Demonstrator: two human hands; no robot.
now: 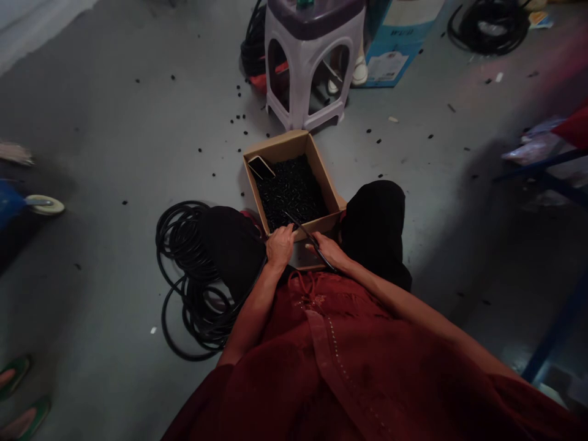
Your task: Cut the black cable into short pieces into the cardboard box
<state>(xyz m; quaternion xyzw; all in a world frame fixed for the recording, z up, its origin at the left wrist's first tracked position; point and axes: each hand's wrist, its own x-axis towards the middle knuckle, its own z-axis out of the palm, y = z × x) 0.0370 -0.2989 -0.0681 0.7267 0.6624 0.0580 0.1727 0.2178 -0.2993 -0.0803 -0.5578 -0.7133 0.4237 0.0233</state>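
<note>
My left hand [280, 246] is closed at the near edge of a cardboard box [323, 168], gripping the end of a black cord. That cord runs back along my left forearm to a loose coil of black cord [184, 242] on the floor beside my left knee. In my right hand [328, 250] is a pair of dark scissors [303, 229], its blades pointing over the box, close to my left fingertips. Many short black pieces [294, 187] fill the bottom of the box. A small open container [261, 167] lies tilted in its far left corner.
A light plastic stool [298, 79] with a dark top stands just behind the box. Farther back are a blue carton [399, 37] and another black coil [489, 27]. Black bits are scattered over the grey floor. Someone's feet in green shoes [27, 419] show at lower left.
</note>
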